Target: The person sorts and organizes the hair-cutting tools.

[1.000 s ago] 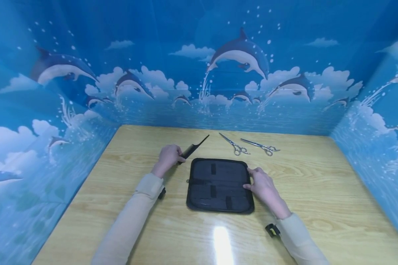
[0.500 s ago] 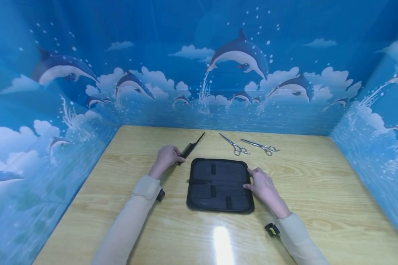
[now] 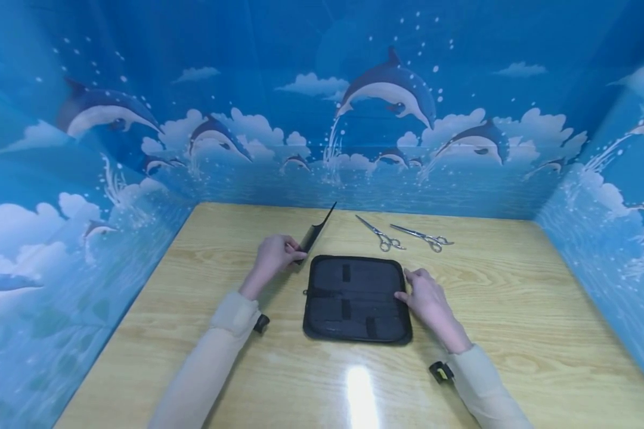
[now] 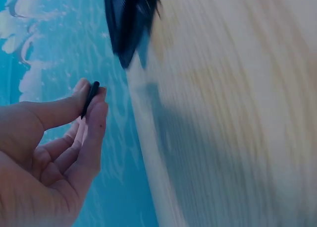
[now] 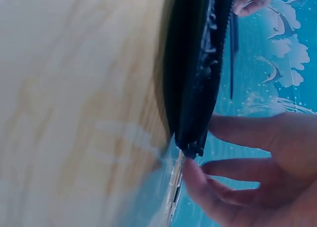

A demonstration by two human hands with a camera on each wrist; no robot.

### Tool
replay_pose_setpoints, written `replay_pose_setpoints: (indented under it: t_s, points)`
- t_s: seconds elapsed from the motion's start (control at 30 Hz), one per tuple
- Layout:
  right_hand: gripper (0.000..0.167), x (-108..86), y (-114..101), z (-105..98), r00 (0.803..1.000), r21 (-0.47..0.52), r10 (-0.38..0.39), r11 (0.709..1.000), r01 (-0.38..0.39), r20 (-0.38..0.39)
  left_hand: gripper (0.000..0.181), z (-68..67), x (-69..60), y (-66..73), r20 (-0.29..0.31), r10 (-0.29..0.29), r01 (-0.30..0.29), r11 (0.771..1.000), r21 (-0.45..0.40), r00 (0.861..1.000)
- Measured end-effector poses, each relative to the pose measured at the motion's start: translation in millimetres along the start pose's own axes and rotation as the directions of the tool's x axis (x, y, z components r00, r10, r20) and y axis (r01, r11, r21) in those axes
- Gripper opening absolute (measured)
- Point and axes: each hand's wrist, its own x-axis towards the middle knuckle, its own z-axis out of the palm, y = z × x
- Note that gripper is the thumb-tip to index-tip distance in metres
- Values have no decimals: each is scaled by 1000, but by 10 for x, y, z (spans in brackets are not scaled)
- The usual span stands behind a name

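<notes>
My left hand pinches the lower end of a black tail comb between thumb and fingers, its thin tail pointing up and away. In the left wrist view the comb shows nearly edge-on in the fingertips. Just right of it lies a black zip case, opened flat, with elastic loops inside. My right hand grips the case's right edge, thumb on the inner side and fingers against the rim. The right wrist view shows the fingers beside the case's zipped corner.
Two pairs of metal scissors lie behind the case: one pair nearer the comb, another pair farther right. The wooden table meets a blue dolphin-print backdrop at the back and both sides.
The comb has turned steeper in my left hand, its tail tip rising, and it has shifted slightly toward the case. My right hand stays at the case's edge.
</notes>
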Motion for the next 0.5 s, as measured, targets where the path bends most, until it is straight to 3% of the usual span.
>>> replay_pose_setpoints:
  t_s: [0.17, 0.23, 0.3, 0.37, 0.4, 0.5]
  points:
    - [50, 29, -69, -18, 984, 100, -59, 992, 76, -169, 24, 69, -121, 156, 7, 28, -28, 998, -58, 1000]
    - [45, 54, -130, -22, 981, 163, -62, 982, 92, -183, 24, 107, -184, 242, 25, 33, -30, 993, -116, 999]
    - [43, 83, -201, -18, 985, 291, -60, 951, 106, -163, 22, 148, -246, 338, 42, 47, -39, 984, -175, 998]
    - [43, 112, -274, 2, 990, 457, -53, 883, 107, -128, 20, 194, -301, 425, 58, 60, -45, 972, -230, 996]
    - [43, 128, -309, 18, 993, 545, -49, 833, 99, -106, 20, 211, -329, 471, 68, 65, -46, 966, -255, 996]
    - [46, 158, -423, 74, 998, 767, -48, 639, 56, -33, 20, 267, -401, 582, 87, 85, -53, 945, -323, 993]
